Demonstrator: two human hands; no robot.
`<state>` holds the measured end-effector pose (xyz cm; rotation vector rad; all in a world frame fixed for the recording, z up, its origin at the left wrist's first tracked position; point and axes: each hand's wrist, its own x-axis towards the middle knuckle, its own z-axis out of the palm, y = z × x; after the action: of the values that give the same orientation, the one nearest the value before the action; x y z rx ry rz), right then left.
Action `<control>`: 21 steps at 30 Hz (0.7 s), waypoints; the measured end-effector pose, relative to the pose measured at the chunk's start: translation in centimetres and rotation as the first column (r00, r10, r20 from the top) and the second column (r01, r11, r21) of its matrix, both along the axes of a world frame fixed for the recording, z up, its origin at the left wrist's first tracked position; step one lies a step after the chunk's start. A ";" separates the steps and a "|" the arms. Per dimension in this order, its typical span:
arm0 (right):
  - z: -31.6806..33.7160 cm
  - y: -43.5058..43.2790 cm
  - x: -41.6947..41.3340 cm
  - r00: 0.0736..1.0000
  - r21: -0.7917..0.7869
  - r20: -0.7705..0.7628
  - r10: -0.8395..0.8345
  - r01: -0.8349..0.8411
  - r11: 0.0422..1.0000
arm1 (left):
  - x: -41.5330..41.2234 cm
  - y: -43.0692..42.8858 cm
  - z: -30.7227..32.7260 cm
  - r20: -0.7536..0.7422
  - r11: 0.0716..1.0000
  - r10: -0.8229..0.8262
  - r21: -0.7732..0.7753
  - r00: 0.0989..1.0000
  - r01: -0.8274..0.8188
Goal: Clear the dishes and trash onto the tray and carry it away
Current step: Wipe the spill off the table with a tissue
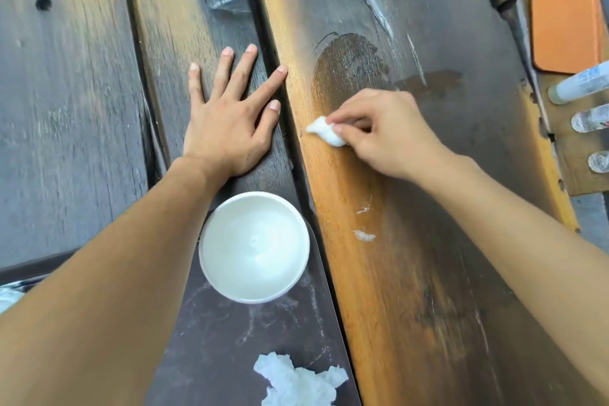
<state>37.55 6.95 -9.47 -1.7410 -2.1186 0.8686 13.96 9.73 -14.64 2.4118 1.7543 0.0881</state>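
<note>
A dark tray [316,323] lies at the near edge of the wooden table [412,10]. On it stand a white bowl [253,245] and, closer to me, a crumpled white tissue [296,379]. My right hand [385,132] pinches a small white tissue wad [324,130] against the orange plank, just below a wet streak [349,66]. My left hand [230,119] rests flat on the dark plank beyond the bowl, fingers spread, holding nothing. Two small white tissue scraps [364,234] lie on the plank to the right of the bowl.
An orange tray [565,26] sits on a side ledge at the far right, with three clear bottles [590,119] lying below it. Something white [8,297] shows at the left edge under my left arm.
</note>
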 end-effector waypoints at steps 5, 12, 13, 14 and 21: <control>0.6 -5.4 -0.4 0.913 -0.016 -0.056 0.405 -0.406 0.914 | -0.1 0.0 0.0 -0.024 1.000 -0.002 -0.014 1.000 0.002; 1.1 -6.5 3.1 0.970 -0.147 -0.242 -0.001 -0.036 0.989 | -0.7 0.8 0.8 0.033 0.987 -0.022 -0.158 0.999 0.027; 0.8 -6.3 3.3 0.973 -0.097 -0.214 -0.088 0.069 0.993 | -1.0 1.1 1.2 0.049 0.980 -0.028 -0.193 0.998 0.037; 0.5 -6.1 3.4 0.977 -0.067 -0.162 -0.137 0.127 0.990 | -1.3 1.3 1.8 0.069 0.972 -0.030 -0.231 0.997 0.045; 2.0 -12.3 2.9 0.967 -0.196 0.028 0.254 -0.244 0.950 | -4.1 -4.7 8.8 0.239 0.919 0.224 -0.376 0.945 -0.123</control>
<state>40.43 -5.32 -7.44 -1.6198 -2.3983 1.1391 9.81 5.04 -5.86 1.8841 1.6836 0.1120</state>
